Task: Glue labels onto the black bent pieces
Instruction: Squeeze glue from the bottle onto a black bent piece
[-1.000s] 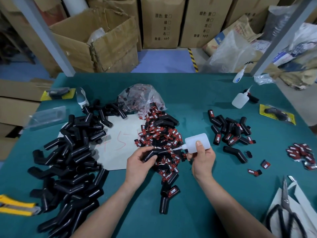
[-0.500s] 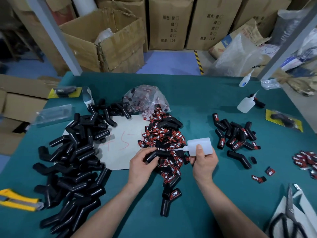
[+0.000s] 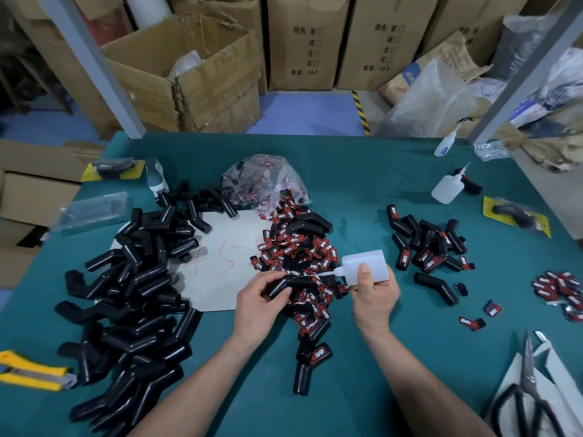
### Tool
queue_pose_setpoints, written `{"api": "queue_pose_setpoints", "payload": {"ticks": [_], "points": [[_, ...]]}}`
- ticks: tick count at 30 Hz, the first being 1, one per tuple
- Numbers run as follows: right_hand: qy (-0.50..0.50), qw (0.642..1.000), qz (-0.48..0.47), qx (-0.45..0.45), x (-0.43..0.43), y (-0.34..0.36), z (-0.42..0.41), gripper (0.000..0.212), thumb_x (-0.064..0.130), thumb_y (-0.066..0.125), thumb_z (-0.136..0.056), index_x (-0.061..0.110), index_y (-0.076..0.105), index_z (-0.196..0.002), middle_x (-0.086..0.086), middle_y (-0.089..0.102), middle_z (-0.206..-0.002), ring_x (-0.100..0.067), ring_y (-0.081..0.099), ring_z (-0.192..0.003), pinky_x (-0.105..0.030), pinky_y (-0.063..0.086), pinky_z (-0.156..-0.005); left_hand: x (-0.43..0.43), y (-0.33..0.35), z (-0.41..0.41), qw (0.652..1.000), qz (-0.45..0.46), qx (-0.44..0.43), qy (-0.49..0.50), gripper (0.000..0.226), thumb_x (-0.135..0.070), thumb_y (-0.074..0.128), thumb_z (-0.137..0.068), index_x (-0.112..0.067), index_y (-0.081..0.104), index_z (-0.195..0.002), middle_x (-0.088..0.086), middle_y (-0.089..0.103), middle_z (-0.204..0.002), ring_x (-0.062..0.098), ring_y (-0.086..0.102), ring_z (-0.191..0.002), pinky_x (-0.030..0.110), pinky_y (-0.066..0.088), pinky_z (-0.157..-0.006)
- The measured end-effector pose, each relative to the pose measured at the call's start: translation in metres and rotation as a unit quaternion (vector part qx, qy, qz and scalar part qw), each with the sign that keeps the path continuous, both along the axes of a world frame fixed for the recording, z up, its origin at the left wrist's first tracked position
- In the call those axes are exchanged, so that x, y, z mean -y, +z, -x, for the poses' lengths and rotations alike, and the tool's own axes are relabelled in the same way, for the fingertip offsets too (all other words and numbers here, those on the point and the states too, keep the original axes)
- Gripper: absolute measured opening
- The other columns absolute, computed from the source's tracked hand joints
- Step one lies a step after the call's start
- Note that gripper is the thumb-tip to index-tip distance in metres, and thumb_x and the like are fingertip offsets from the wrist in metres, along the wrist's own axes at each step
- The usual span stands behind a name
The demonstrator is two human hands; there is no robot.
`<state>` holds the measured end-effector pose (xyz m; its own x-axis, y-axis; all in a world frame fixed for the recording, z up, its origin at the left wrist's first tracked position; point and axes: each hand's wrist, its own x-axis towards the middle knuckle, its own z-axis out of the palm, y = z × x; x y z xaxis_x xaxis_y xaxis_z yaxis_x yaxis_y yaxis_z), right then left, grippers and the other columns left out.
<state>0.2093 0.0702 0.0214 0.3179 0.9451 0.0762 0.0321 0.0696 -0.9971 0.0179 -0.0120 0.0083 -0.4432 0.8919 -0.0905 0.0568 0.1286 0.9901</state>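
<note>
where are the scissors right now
In the head view the scissors lie on white sheets at the table's near right corner, below the loose labels and well right of the right hand.

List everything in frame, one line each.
Unlabelled bent pieces: large pile, black, table left.
Labelled bent pieces: small pile, black with red labels, right of centre.
Labels: heap, red and black, table centre.
Label bag: one, clear, behind the heap.
Spare glue bottles: two, translucent white, far right.
Scissors: one, black-handled, near right corner.
Utility knife: one, yellow, near left edge.
Cardboard boxes: several, brown, behind the table.
Left hand: holds one black bent piece.
Right hand: grips glue bottle, nozzle towards that piece.
</note>
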Motion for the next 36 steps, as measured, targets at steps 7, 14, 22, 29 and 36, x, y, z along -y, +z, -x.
{"api": "queue_pose_setpoints", "payload": {"ticks": [7,14,22,29,36], "points": [[0.005,1.000,0.012,0.013,-0.0001,-0.0013,0.0000,0.017,0.054,0.066,-0.077,0.037,0.066,-0.077,0.006,0.060,-0.065,-0.022,0.056,-0.060,-0.044,0.049,-0.056,-0.0010,-0.0006,-0.0003,1.000,-0.012,-0.013,-0.002,0.048,-0.005,0.082,-0.085,-0.050,0.076,-0.100,-0.014,0.074,-0.110,0.011,0.071,-0.102,0.024,0.057,-0.088],[0.005,1.000,0.023,0.015,-0.0007,-0.0024,0.0002,0.020,0.054,0.066,-0.077,0.034,0.064,-0.077,-0.011,0.058,-0.070,-0.026,0.056,-0.064,-0.057,0.049,-0.056,-0.0008,-0.0020,-0.0007,1.000,-0.023,-0.010,-0.001,0.045,-0.001,0.081,-0.085,-0.042,0.077,-0.101,-0.012,0.074,-0.110,0.012,0.071,-0.105,0.029,0.055,-0.095],[0.005,1.000,0.024,0.019,0.0001,-0.0013,0.0007,0.019,0.056,0.066,-0.077,0.037,0.065,-0.078,-0.013,0.059,-0.073,-0.028,0.057,-0.067,-0.060,0.050,-0.058,-0.0006,-0.0015,-0.0002,1.000,-0.026,-0.016,-0.006,0.054,-0.003,0.081,-0.086,-0.054,0.074,-0.101,-0.016,0.073,-0.111,0.009,0.071,-0.104,0.019,0.055,-0.089],[0.005,0.999,0.029,0.018,0.0000,-0.0013,0.0012,0.021,0.057,0.066,-0.078,0.036,0.064,-0.079,-0.019,0.060,-0.074,-0.029,0.058,-0.067,-0.060,0.051,-0.058,-0.0001,-0.0025,0.0002,1.000,-0.023,-0.012,-0.005,0.047,-0.003,0.081,-0.086,-0.047,0.076,-0.101,-0.015,0.073,-0.112,0.011,0.071,-0.106,0.023,0.056,-0.092],[-0.004,0.999,0.028,0.027,-0.0002,0.0021,0.0020,0.020,0.058,0.065,-0.077,0.038,0.065,-0.081,-0.016,0.062,-0.076,-0.037,0.061,-0.068,-0.060,0.052,-0.059,0.0003,-0.0036,0.0007,1.000,-0.025,-0.012,-0.010,0.049,-0.003,0.081,-0.086,-0.048,0.075,-0.105,-0.014,0.073,-0.112,0.012,0.071,-0.106,0.023,0.056,-0.092]]}}
